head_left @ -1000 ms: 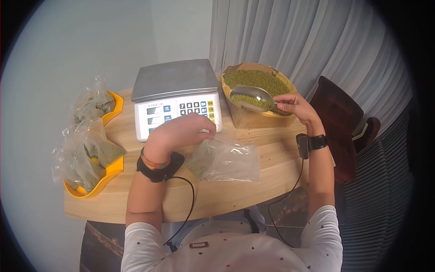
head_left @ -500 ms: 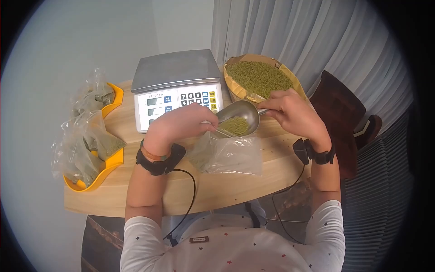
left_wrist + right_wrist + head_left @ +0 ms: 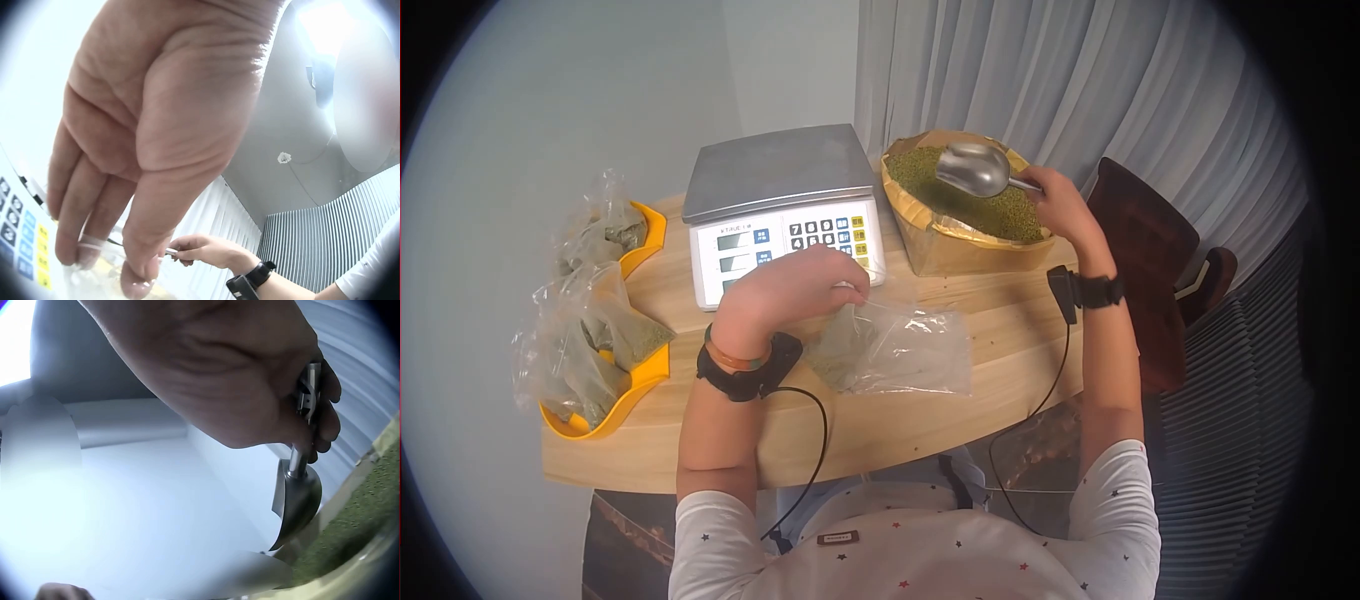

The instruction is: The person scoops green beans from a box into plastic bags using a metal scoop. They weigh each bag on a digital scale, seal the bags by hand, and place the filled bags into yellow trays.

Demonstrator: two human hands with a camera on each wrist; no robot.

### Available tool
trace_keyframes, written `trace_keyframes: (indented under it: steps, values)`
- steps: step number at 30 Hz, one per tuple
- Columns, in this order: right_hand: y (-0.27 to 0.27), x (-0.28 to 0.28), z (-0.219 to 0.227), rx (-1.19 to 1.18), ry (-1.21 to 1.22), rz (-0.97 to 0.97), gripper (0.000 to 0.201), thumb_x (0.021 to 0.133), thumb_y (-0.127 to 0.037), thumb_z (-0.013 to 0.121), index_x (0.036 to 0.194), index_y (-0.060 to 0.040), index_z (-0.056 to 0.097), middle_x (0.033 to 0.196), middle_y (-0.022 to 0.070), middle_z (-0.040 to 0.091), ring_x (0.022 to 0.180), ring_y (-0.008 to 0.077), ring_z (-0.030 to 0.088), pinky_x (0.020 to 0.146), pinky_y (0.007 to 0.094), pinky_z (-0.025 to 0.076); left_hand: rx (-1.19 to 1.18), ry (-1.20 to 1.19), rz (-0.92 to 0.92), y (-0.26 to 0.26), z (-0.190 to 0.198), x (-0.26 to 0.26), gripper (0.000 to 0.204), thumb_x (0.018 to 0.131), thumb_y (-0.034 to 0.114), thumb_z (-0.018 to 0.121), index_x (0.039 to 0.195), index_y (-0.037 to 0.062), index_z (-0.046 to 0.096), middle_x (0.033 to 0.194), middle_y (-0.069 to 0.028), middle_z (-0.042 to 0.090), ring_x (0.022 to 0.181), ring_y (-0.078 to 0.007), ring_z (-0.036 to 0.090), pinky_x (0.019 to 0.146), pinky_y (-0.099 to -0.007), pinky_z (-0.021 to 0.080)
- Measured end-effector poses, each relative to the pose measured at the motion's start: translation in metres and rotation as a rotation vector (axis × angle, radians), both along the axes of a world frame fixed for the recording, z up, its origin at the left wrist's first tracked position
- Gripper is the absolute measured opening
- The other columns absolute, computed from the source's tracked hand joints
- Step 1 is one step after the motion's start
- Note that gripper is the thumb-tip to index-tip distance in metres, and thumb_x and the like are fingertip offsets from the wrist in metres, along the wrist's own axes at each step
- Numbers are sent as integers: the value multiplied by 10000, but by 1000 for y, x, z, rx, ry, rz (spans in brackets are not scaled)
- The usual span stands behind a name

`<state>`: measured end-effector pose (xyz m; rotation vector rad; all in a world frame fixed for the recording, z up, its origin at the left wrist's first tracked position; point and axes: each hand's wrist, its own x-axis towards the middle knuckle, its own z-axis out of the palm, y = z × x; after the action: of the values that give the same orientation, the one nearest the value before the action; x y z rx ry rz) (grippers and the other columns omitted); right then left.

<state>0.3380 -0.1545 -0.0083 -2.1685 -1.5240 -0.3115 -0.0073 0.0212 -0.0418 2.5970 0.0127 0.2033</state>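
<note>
In the head view, my right hand (image 3: 1062, 208) grips the handle of a metal scoop (image 3: 973, 170) above a paper sack (image 3: 960, 255) of small green grains (image 3: 920, 175). The scoop's rounded metal back faces up in that view. The right wrist view shows the fingers curled round the handle, with the scoop (image 3: 302, 503) hanging below them beside the grains. My left hand (image 3: 800, 288) pinches the upper edge of a clear plastic bag (image 3: 920, 350) lying on the table, with greenish contents at its left end. Thumb and fingers of the left hand (image 3: 150, 137) come down at the bag's mouth.
A weighing scale (image 3: 785, 180) with a steel platter stands behind my left hand, left of the sack. Filled clear bags (image 3: 585, 340) sit in yellow holders (image 3: 662, 370) along the table's left side. A dark chair (image 3: 1145, 260) is at the right. Cables trail from both wrists.
The scoop went from over the sack to the plastic bag's mouth with grains in it, then back above the sack, now turned over. My left hand stays at the bag.
</note>
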Motion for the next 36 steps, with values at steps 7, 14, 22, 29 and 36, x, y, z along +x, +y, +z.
trace_keyframes:
  steps: [7,14,22,29,36]
  values:
    - [35,60,-66,-156,48,-284,291,825,17,554,1088,-14,674,1060,249,675,1058,408,629,894,464,492,-12,11,-2,1,-1,0,171,885,161,615,957,36,708,949,-142,700,932,-333,649,840,-396,510]
    - [74,37,-86,-264,140,-307,476,794,72,545,1239,-55,657,1120,257,668,1051,390,649,921,431,503,3,20,6,0,0,1,162,885,155,617,952,38,708,945,-139,700,932,-331,649,840,-392,511]
    - [78,32,-87,-213,582,52,464,793,77,604,1248,1,651,1066,137,715,929,236,665,853,327,513,6,-7,-3,2,-5,0,115,900,125,647,953,28,681,924,-115,690,887,-296,659,787,-357,517]
    - [58,52,-83,-63,1006,-21,153,921,-64,630,1048,-24,705,764,13,630,681,91,556,593,225,438,-9,48,23,-1,2,0,159,890,148,610,961,42,704,945,-139,705,922,-326,653,830,-391,510]
    - [34,59,-82,79,922,3,137,934,-138,675,978,-10,696,775,-27,612,683,76,534,606,232,440,31,74,25,-2,2,2,143,910,148,639,967,23,677,926,-132,703,880,-313,667,777,-368,518]
